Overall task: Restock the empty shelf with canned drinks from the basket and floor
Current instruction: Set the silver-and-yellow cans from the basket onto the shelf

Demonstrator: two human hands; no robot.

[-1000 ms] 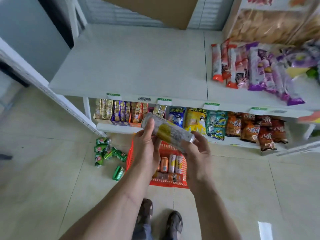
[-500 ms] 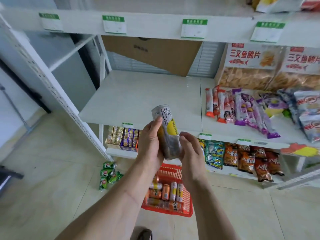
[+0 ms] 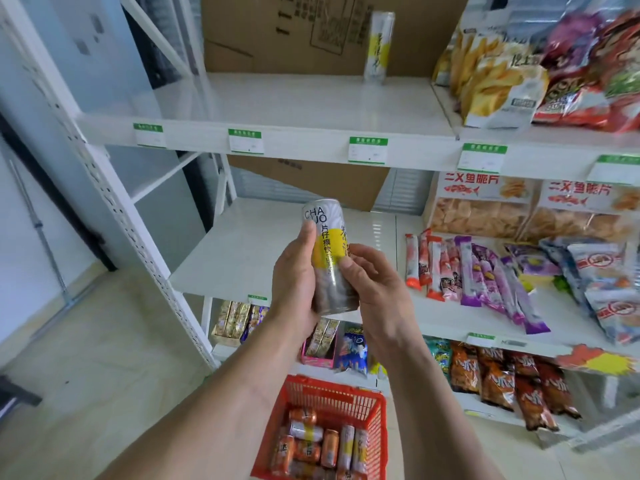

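While both sets of fingers point(image 3: 308, 237) wrap the can point(image 3: 329, 258), it stands nearly upright in front of the chest, between the two lower shelves in the picture. The left hand point(image 3: 294, 282) curls round its left side with the thumb laid up the label; the right hand point(image 3: 374, 285) closes on the right side lower down, fingertips pressed on the printed face. Neither hand is spread wide: both are held narrow on the can.

It is a tall slim can, grey and white with a yellow patch. Judging by its look it is full, so fairly heavy for its girth, stiff in the wall but easy to dent if squeezed, and smooth enough to slip. The best hold seems to be round the middle of the body, clear of the top rim, with one hand free to steady the base when it is set down.

Higher up, the upper shelf point(image 3: 277, 102) is bare but for one like can point(image 3: 379, 46) standing at the back against a cardboard box point(image 3: 294, 32). That is probably where this one goes, beside it. To the right lie snack bags point(image 3: 498, 74). Below, on the floor, the red basket point(image 3: 377, 420) holds more cans point(image 3: 329, 445) lying on their sides, so most of the job looks undone.
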